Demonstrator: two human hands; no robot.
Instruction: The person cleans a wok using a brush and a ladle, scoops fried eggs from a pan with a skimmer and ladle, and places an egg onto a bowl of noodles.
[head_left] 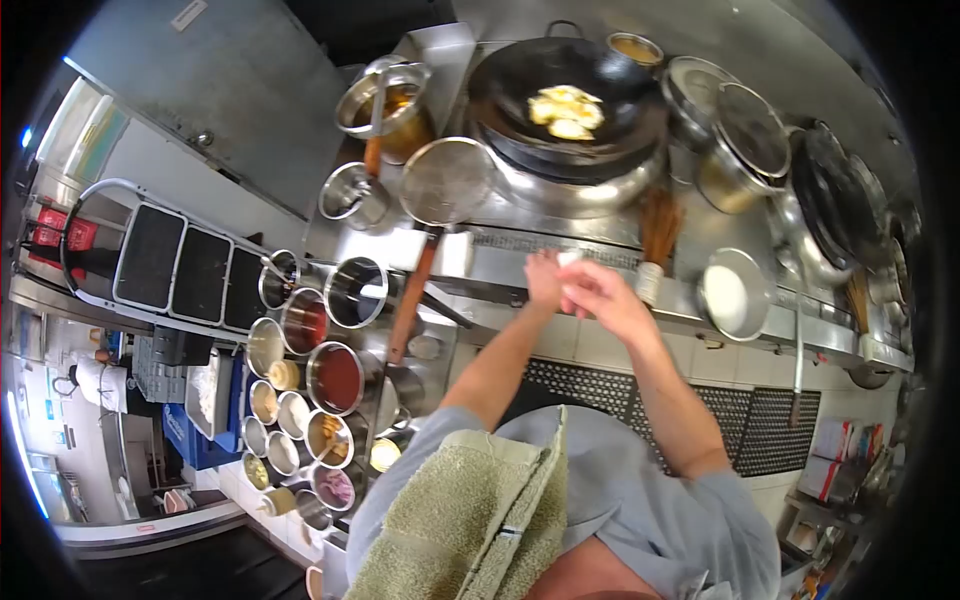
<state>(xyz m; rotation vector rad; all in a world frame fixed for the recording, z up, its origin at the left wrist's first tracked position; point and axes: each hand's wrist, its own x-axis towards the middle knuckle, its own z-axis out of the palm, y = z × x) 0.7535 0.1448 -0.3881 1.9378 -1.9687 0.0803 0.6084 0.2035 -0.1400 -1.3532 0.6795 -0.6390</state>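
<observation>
Left hand (pixel 543 282) and right hand (pixel 608 302) close together before the cooking range (pixel 488 264); small white item (pixel 570 258) at their fingertips. Right fingers partly curled, left mostly hidden; cannot tell which grips it. Wok (pixel 500 88): yellow-white egg (pixel 566 108). Steel bowl (pixel 756 285), right: white contents (pixel 726 298). Steel pot (pixel 342 350), left: dark red sauce (pixel 340 384)

From the right hand (pixel 605 297), food (pixel 566 110) lies in a wok (pixel 640 108) at twelve o'clock, strainer (pixel 447 182) at ten, bowl (pixel 757 295) at three.
</observation>
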